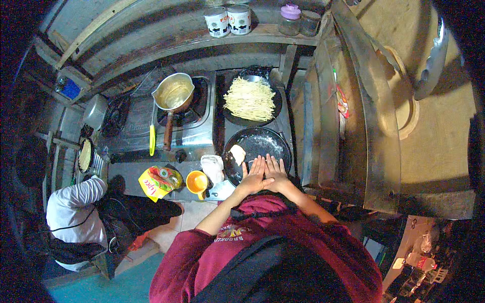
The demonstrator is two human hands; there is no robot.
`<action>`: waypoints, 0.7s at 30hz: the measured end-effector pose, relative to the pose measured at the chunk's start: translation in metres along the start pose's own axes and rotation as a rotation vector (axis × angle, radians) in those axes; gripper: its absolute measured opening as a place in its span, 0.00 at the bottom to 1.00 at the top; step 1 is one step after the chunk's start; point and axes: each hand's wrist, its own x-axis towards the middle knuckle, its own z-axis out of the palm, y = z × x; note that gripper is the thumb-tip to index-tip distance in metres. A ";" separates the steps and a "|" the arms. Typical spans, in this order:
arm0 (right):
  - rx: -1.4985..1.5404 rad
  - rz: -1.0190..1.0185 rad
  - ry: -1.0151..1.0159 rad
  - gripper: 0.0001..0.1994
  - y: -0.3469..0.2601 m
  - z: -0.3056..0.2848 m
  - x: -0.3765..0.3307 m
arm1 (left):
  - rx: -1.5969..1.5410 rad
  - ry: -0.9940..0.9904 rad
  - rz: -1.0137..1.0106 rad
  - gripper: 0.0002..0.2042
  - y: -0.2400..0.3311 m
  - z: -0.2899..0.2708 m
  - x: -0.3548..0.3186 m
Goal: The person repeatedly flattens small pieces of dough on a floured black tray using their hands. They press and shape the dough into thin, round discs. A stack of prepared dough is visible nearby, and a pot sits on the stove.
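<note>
My left hand [254,177] and my right hand [277,175] lie side by side, palms down with fingers stretched out, over the near part of a round black tray [249,136] dusted with white powder. Their thumbs cross or touch. Whatever may lie under the palms is hidden. A pale lump of dough [237,154] rests on the tray, just left of my left fingertips. Beyond it, thin pale dough strips [248,101] are heaped on a second dark round tray [276,108].
Left of the trays stand a white cloth or bag [212,167], an orange cup [196,182] and a yellow packet [153,183]. A saucepan [174,93] sits on the stove [194,132], beside a yellow-green handle [152,140]. Another person [76,222] sits at left. Cans [227,21] line the shelf.
</note>
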 end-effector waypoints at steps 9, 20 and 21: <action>-0.059 0.051 0.081 0.49 0.005 -0.004 -0.002 | 0.084 0.078 -0.098 0.51 -0.004 0.004 0.008; -0.094 0.160 0.141 0.54 0.011 -0.002 0.003 | 0.259 0.372 -0.074 0.55 -0.019 0.016 0.018; -0.073 0.168 0.066 0.55 0.008 -0.004 -0.005 | 0.287 0.313 -0.098 0.55 -0.018 0.019 0.010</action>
